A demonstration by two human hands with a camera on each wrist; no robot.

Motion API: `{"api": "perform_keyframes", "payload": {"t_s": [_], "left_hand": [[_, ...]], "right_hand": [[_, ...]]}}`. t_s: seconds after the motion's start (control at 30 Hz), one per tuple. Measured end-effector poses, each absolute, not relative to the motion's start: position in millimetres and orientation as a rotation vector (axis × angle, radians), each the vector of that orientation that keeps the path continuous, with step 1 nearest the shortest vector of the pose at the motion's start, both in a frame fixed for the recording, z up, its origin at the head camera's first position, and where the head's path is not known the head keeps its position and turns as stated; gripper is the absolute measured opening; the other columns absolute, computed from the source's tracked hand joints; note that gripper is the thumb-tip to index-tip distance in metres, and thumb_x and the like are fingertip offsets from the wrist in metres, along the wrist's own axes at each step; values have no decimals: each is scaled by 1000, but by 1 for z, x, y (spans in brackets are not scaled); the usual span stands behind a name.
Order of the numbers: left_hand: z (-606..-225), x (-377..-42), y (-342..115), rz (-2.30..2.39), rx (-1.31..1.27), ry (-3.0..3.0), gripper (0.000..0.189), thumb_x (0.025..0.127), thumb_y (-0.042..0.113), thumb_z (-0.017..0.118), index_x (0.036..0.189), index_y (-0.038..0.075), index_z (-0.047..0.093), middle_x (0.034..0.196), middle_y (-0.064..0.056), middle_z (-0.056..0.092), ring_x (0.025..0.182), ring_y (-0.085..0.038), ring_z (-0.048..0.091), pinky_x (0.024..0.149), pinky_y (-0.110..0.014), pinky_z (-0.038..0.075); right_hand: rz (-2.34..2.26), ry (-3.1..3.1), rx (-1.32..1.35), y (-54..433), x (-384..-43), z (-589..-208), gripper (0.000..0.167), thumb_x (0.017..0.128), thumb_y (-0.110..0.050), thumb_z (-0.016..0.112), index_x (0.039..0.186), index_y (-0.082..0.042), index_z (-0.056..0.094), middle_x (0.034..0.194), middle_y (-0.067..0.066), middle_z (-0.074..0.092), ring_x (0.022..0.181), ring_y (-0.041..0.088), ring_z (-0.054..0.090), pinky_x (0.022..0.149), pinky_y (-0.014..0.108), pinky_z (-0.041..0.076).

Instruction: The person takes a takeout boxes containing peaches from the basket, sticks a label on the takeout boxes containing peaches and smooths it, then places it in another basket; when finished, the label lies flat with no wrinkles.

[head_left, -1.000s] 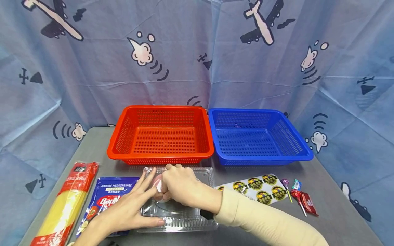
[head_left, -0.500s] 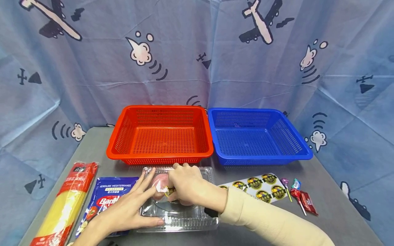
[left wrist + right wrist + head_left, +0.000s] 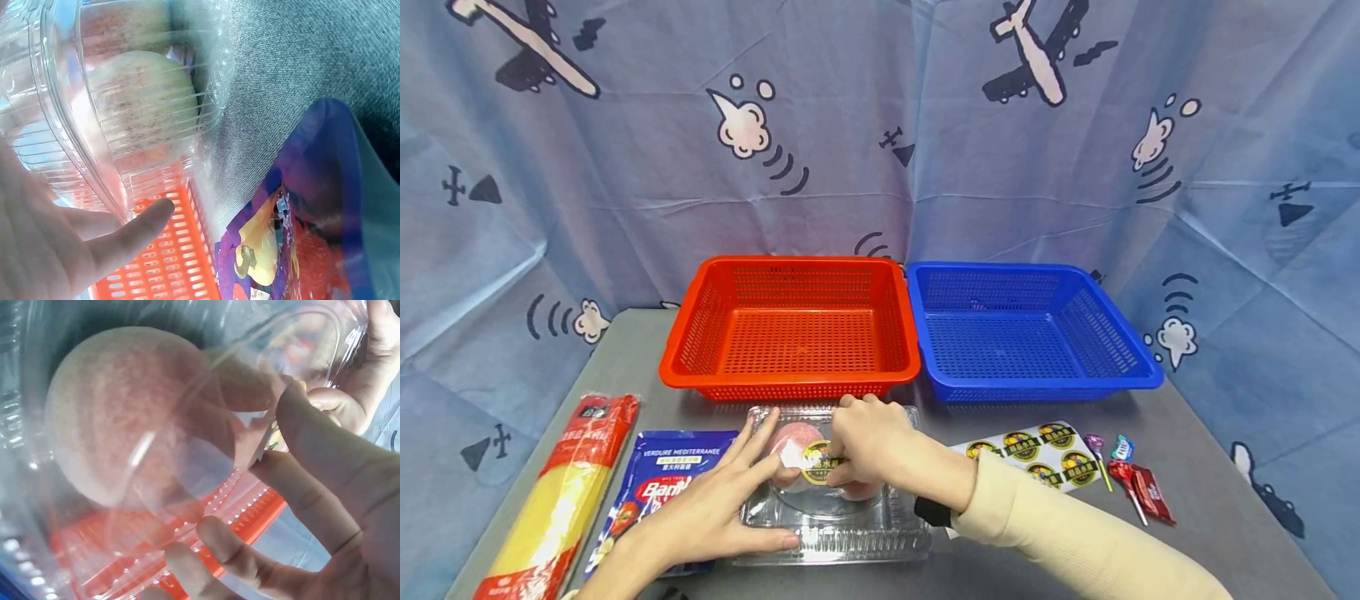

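A clear plastic clamshell box (image 3: pixel 842 546) holds round pink-and-cream fruits that look like peaches (image 3: pixel 797 433), seen through its lid. A round black-and-yellow fruit sticker (image 3: pixel 817 463) overlaps the top of the lid. My right hand (image 3: pixel 880 442) has the sticker's right edge between thumb and index finger; in the right wrist view its pale edge (image 3: pixel 262 442) shows at the fingertips. The other right fingers are bent over the lid. My left hand (image 3: pixel 715 508) rests spread at the box's left side, fingers along the far corner and thumb at the front rim.
A red basket (image 3: pixel 801 381) and a blue basket (image 3: pixel 1045 386) stand behind the box. A pasta packet (image 3: pixel 557 500) and a blue sauce pouch (image 3: pixel 662 454) lie left. On the right lie a sticker sheet (image 3: pixel 1022 447), a lollipop (image 3: pixel 1097 454) and other sweets (image 3: pixel 1152 496).
My right hand has slid rightward over the lid, leaving more of the sticker's printed face and the fruit in sight. The left hand has stayed in place.
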State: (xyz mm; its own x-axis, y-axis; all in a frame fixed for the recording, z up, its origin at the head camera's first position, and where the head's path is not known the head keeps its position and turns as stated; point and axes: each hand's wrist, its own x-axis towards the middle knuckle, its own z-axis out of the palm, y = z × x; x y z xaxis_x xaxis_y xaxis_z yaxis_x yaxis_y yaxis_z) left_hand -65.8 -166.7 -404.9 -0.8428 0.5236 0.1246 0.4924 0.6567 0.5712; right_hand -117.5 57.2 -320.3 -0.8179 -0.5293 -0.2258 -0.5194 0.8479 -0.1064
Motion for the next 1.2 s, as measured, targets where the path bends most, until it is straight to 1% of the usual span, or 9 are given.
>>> {"api": "perform_keyframes", "payload": {"t_s": [0.13, 0.3, 0.53, 0.7, 0.77, 0.83, 0.93, 1.03, 1.2], "left_hand": [[-405, -66, -167, 941, 849, 2816, 51, 78, 74, 72, 115, 39, 65, 174, -9, 11, 153, -57, 15, 91, -74, 50], [-405, -65, -167, 938, 847, 2815, 51, 78, 74, 72, 115, 39, 64, 174, -9, 10, 153, -58, 15, 90, -74, 51], [-406, -65, -167, 925, 861, 2825, 55, 78, 74, 71, 117, 36, 64, 174, -9, 10, 152, -60, 16, 89, -73, 52], [-406, -66, -167, 916, 840, 2831, 56, 78, 76, 71, 119, 39, 65, 174, -7, 11, 153, -57, 17, 90, -73, 52], [-406, -66, -167, 918, 850, 2835, 55, 78, 75, 71, 119, 39, 64, 174, -8, 11, 152, -59, 18, 89, -73, 52], [-407, -65, -167, 923, 858, 2837, 54, 78, 74, 72, 119, 40, 64, 174, -9, 12, 151, -60, 18, 89, -74, 51], [-407, -65, -166, 932, 861, 2832, 53, 78, 74, 72, 119, 41, 64, 174, -9, 11, 150, -61, 18, 89, -75, 51], [-406, -65, -166, 938, 859, 2827, 53, 78, 74, 72, 120, 42, 64, 174, -10, 10, 150, -61, 17, 90, -75, 50], [-407, -65, -166, 933, 858, 2833, 54, 78, 74, 72, 120, 41, 64, 174, -11, 10, 151, -61, 17, 92, -75, 49]], "right_hand": [[-95, 2759, -815, 62, -118, -320, 34, 77, -42, 88, 53, -26, 71, 80, -5, 57, 75, 17, 52, 54, 32, 47], [-149, 2737, -884, 67, -117, -321, 33, 81, -36, 87, 52, -27, 75, 85, -7, 61, 81, 17, 52, 57, 33, 50], [-174, 2647, -1091, 75, -119, -321, 37, 87, -29, 81, 51, -23, 74, 73, -12, 55, 80, 10, 43, 69, 24, 38], [-204, 2612, -1182, 80, -121, -321, 38, 85, -27, 81, 49, -21, 72, 64, -13, 54, 80, 6, 43, 77, 25, 40], [-271, 2634, -1173, 81, -121, -321, 35, 83, -24, 81, 49, -20, 72, 61, -13, 55, 75, 4, 44, 72, 24, 41], [-367, 2669, -1118, 82, -122, -323, 29, 82, -22, 82, 54, -20, 74, 59, -12, 59, 69, 3, 45, 62, 23, 41], [-462, 2755, -1031, 81, -123, -328, 20, 81, -20, 84, 62, -22, 77, 65, -12, 63, 63, 2, 48, 51, 22, 39], [-475, 2826, -993, 80, -123, -334, 18, 78, -22, 88, 63, -23, 78, 68, -11, 67, 64, 3, 53, 50, 25, 41], [-458, 2874, -976, 80, -121, -337, 26, 71, -27, 93, 55, -26, 73, 67, -13, 66, 63, 4, 54, 49, 28, 43]]}}
